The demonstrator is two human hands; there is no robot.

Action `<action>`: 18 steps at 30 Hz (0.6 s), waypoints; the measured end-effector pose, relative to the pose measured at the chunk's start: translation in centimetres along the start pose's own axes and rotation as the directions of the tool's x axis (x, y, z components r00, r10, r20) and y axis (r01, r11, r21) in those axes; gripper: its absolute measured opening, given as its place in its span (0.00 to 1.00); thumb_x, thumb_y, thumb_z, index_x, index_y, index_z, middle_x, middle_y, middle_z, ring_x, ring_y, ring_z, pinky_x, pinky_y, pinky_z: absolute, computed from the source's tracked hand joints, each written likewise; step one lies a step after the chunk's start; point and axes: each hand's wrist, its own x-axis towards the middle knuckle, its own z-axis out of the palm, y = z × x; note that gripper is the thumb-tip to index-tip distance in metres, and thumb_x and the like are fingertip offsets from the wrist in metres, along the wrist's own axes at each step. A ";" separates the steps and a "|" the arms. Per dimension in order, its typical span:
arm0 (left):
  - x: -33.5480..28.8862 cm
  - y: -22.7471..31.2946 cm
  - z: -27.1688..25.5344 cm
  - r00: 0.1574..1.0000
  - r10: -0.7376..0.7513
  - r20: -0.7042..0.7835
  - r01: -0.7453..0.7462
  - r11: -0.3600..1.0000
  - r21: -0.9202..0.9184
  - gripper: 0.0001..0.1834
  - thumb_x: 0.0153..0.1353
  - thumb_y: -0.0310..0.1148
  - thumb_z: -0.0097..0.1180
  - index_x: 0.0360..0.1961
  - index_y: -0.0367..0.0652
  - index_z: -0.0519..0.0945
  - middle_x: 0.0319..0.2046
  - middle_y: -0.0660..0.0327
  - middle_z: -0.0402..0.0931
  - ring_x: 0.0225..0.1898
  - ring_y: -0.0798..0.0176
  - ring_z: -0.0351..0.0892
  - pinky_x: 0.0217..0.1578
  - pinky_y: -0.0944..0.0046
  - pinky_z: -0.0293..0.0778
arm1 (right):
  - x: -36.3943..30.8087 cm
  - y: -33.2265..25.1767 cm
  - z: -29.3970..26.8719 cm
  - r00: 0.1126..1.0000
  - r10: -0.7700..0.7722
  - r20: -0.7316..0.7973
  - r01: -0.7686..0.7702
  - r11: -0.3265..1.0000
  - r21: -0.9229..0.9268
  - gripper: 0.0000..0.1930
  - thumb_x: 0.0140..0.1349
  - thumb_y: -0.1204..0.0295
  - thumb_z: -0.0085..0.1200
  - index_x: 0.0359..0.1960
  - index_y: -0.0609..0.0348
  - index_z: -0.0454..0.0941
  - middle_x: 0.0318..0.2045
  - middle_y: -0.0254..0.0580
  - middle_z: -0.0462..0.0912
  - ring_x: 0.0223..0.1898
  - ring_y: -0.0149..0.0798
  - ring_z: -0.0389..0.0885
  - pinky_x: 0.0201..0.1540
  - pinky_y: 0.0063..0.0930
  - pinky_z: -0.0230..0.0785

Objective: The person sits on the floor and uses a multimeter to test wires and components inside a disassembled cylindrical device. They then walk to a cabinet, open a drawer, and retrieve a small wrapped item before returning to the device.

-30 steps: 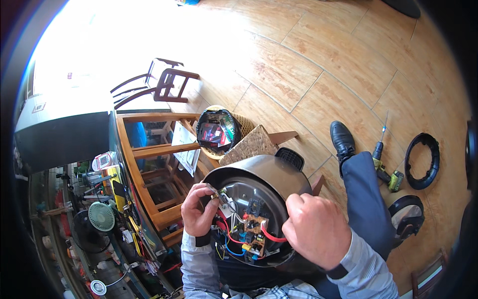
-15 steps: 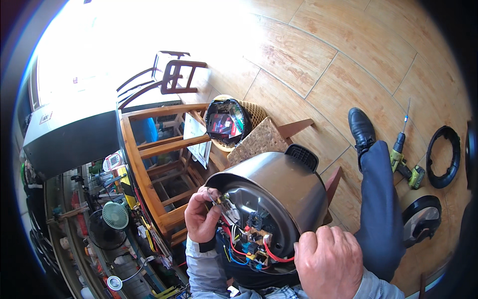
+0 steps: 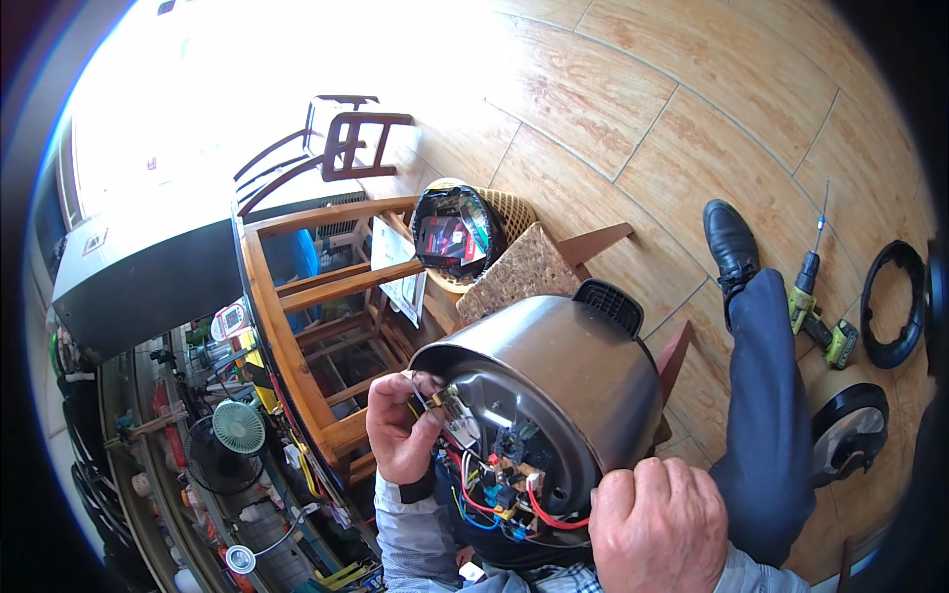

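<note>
A bronze-coloured electric cooker body (image 3: 559, 371) lies on its side at my lap, its open underside turned towards me. Colourful wires and a circuit board (image 3: 514, 484) hang out of that opening. My left hand (image 3: 400, 430) is closed in a pinch at the left rim, on a small wired part (image 3: 457, 417) with a pale, shiny piece. At the lower right of the rim, my right hand (image 3: 657, 524) is curled into a fist, knuckles up. A red wire (image 3: 554, 516) runs towards its thumb; what the fingers hold is hidden.
A speckled stool (image 3: 519, 272) stands beyond the cooker, beside a lined waste basket (image 3: 509, 212). On the floor at right lie a green cordless drill (image 3: 813, 306), a black ring (image 3: 890, 301) and a round lid-like part (image 3: 848, 425). Wooden frame (image 3: 341, 292) and crowded shelves (image 3: 227, 494) stand left.
The view has shifted slightly, so the floor things sit a little differently. Both hands keep nearly the same places on the cooker, and the circuit board has tilted slightly.
</note>
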 end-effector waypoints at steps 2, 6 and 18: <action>0.2 0.0 0.1 1.000 0.029 -0.007 -0.029 0.999 0.039 0.24 0.63 0.21 0.68 0.55 0.39 0.69 0.49 0.56 0.78 0.54 0.59 0.77 0.63 0.56 0.71 | 0.0 0.0 0.0 1.000 0.000 0.003 0.000 1.000 0.014 0.06 0.59 0.71 0.55 0.29 0.52 0.70 0.29 0.39 0.72 0.34 0.40 0.77 0.37 0.35 0.74; 0.3 0.2 0.4 1.000 -0.012 -0.026 0.012 1.000 -0.010 0.25 0.62 0.20 0.68 0.54 0.41 0.67 0.48 0.55 0.78 0.54 0.58 0.77 0.63 0.56 0.70 | 0.1 0.1 0.1 1.000 -0.003 0.007 0.003 1.000 0.004 0.06 0.59 0.71 0.55 0.30 0.52 0.70 0.29 0.39 0.72 0.34 0.40 0.77 0.37 0.34 0.73; 0.5 -0.5 0.2 0.995 0.100 0.005 -0.100 0.991 0.083 0.20 0.62 0.21 0.65 0.45 0.44 0.64 0.44 0.56 0.77 0.53 0.53 0.77 0.64 0.48 0.66 | 0.3 0.0 0.2 1.000 -0.001 0.008 0.001 1.000 0.008 0.06 0.59 0.72 0.55 0.29 0.52 0.69 0.29 0.39 0.71 0.33 0.41 0.77 0.37 0.35 0.73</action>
